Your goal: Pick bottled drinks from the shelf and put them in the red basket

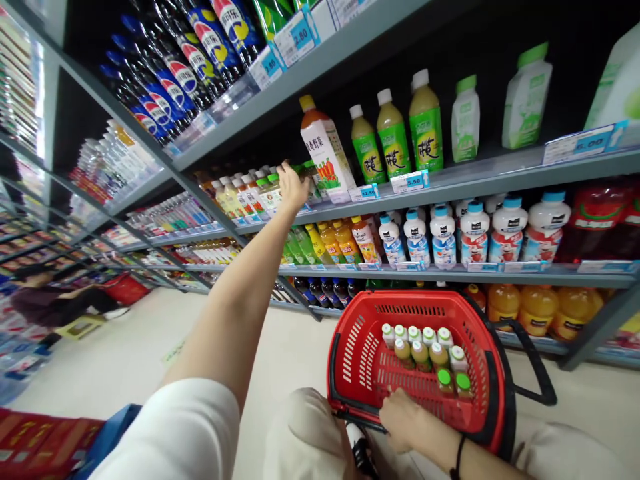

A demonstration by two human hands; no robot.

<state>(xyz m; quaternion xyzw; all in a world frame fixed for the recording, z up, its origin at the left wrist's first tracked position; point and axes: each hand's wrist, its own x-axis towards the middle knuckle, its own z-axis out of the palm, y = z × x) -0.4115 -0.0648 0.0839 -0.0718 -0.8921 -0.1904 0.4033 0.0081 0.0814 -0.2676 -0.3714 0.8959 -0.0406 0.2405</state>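
My left hand (293, 187) is stretched out to the middle shelf, its fingers apart over a row of small bottles with green caps (273, 190). No bottle is plainly in its grasp, and the fingertips are partly lost among the caps. Just right of it stands a tall carton-shaped vegetable juice bottle (327, 157) with a yellow cap. Down by my knees, my right hand (401, 420) is closed on the near edge of a red shopping basket (350, 320), at its black handle. White-capped bottles (423, 353) and two green-capped bottles (454, 382) stand upright in the basket.
Green-labelled bottles (395, 137) stand farther right on the middle shelf. White bottles with blue caps (443, 233) line the shelf below. Cola bottles (180, 67) fill the upper left shelf. A person (45, 293) sits low at the far left. Red boxes (40, 433) lie bottom left.
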